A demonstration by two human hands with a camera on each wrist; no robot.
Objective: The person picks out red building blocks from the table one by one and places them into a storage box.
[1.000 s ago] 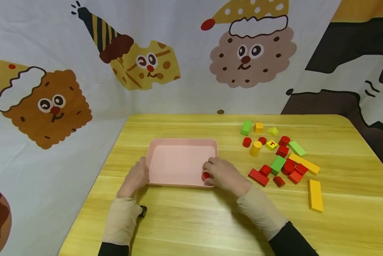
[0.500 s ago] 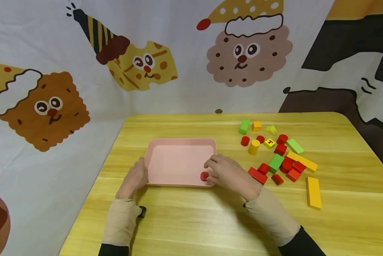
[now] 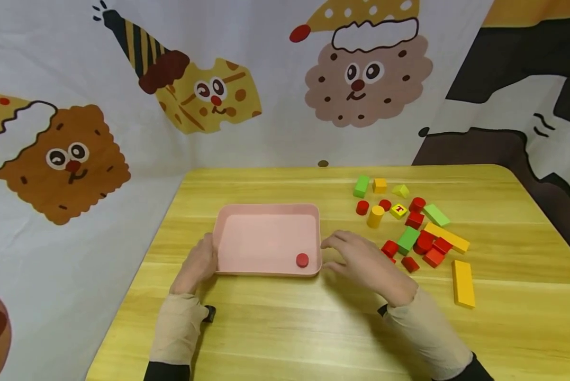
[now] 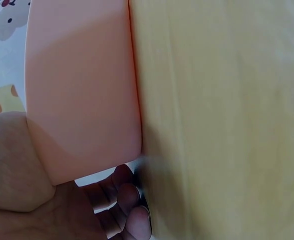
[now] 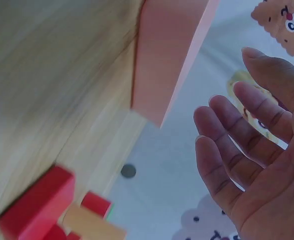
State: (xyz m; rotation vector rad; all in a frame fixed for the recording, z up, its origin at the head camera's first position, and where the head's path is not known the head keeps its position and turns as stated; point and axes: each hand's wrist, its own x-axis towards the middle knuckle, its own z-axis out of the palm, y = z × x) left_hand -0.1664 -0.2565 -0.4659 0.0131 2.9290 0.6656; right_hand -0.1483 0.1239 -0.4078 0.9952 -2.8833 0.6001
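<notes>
A shallow pink tray lies on the table, with one round red block inside near its front right corner. My left hand holds the tray's left end; in the left wrist view its fingers curl at the outside of the tray wall, low by the table. Just right of the tray, my right hand hovers with nothing in it. The right wrist view shows that palm facing the camera, its fingers loosely bent and apart from the tray.
Several loose blocks spread over the right of the table: red ones, green ones, a yellow cylinder, and a long orange-yellow block nearest the front. Behind the wooden table hangs a cartoon-printed cloth.
My right hand has let go of the round red block inside the tray and drawn back to the right, over the rim. The left hand stays at the tray's left end.
</notes>
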